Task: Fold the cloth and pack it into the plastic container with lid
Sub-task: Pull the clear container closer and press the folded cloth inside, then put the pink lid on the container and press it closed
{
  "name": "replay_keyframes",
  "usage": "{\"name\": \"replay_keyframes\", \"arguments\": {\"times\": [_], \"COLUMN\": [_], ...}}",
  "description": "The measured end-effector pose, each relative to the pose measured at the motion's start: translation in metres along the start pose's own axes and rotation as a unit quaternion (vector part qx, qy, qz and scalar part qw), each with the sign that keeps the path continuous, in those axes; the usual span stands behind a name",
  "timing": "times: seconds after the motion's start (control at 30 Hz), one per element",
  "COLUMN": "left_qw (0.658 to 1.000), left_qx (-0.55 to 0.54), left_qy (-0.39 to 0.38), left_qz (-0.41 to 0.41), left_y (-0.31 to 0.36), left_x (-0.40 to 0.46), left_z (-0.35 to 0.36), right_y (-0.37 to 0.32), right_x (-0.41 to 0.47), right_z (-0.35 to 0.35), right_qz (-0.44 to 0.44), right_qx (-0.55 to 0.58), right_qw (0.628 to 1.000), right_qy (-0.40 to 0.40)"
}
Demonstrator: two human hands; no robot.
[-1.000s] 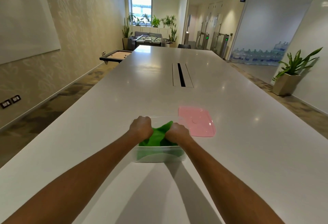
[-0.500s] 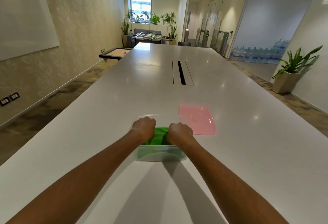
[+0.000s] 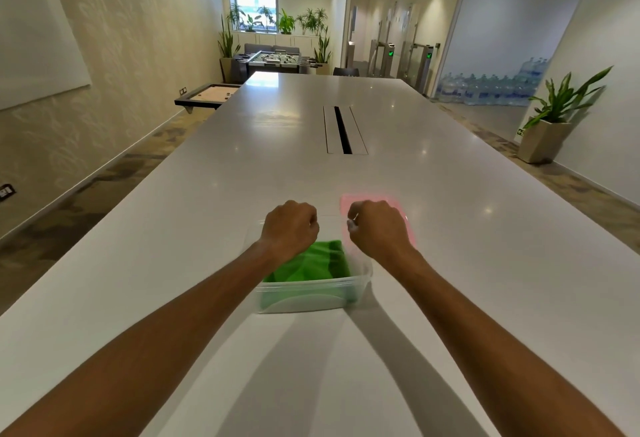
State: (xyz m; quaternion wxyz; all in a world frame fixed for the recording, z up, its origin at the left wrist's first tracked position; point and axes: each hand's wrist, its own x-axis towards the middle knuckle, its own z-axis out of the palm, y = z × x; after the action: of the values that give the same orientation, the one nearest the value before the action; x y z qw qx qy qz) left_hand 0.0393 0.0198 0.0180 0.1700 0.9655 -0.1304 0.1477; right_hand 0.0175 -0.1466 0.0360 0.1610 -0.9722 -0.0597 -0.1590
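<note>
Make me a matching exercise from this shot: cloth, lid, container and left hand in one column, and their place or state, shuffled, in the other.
1. green cloth
2. pink lid
3. clear container
4. left hand

A. flat on the table, partly behind the right hand
B. curled, over the container's far left part
C. open-topped, on the table
D. lying inside the container

Pairs: 1-D, 2-A, 3-C, 4-B

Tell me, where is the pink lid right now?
In the head view, the pink lid lies flat on the white table, just beyond and right of the clear container, partly hidden behind the right hand.
</note>
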Motion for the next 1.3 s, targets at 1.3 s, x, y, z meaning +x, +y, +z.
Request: {"name": "replay_keyframes", "arguments": {"times": [1.3], "left_qw": [0.967], "left_qx": [0.047], "left_qy": [-0.251], "left_qz": [0.011], "left_y": [0.006], "left_x": [0.2], "left_z": [0.131], "right_y": [0.126], "right_x": [-0.006], "right_z": [0.085], "right_qz": [-0.046], "right_qx": [0.031], "right_qw": [0.996], "right_qy": [-0.073]}}
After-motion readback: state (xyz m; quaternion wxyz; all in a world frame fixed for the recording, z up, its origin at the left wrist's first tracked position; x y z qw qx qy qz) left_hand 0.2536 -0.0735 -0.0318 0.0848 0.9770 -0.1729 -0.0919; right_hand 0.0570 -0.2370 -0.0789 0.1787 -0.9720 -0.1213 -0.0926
